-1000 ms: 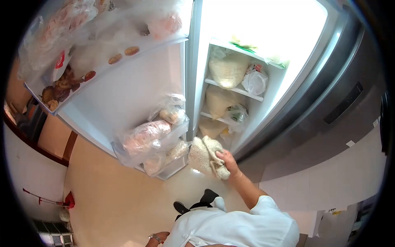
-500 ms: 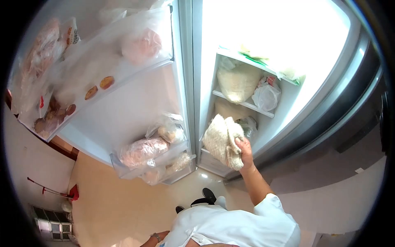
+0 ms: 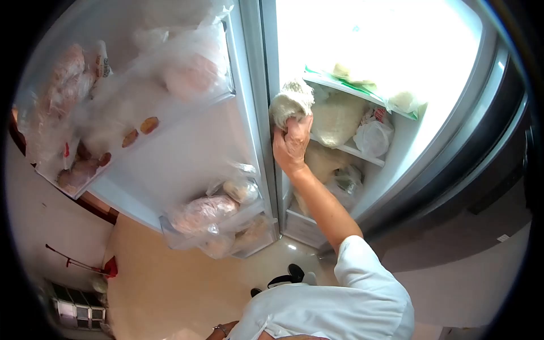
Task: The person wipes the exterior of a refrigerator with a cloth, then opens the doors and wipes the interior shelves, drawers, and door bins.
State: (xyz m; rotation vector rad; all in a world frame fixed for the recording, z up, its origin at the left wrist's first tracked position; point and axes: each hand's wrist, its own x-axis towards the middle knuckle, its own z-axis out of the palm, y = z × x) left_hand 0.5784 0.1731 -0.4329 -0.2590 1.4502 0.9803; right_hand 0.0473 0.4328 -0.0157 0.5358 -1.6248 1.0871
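Note:
My right hand (image 3: 292, 144) is closed around a bunched, cream-coloured fluffy cloth (image 3: 293, 103). It reaches to the left inner edge of the open fridge compartment, where the cloth seems to touch the frame (image 3: 272, 68), though the contact itself is hidden. Just right of the hand, a large clear bag of pale food (image 3: 337, 119) sits on a shelf beside a white plastic bag (image 3: 374, 139). At the bottom edge, beside my white shirt, only a bit of my left hand (image 3: 225, 328) shows, with a band on the wrist; its fingers are hidden.
The open fridge door (image 3: 187, 136) on the left carries bins with bagged food, including a pink bagged lump (image 3: 204, 214). More bags (image 3: 343, 187) fill the lower shelf. A dark curved door (image 3: 453, 198) stands at right. A red dustpan (image 3: 110, 266) lies far left on the floor.
My right hand has moved up and left with the cloth, from in front of the lower shelf to the compartment's left edge. The cloth is now more bunched.

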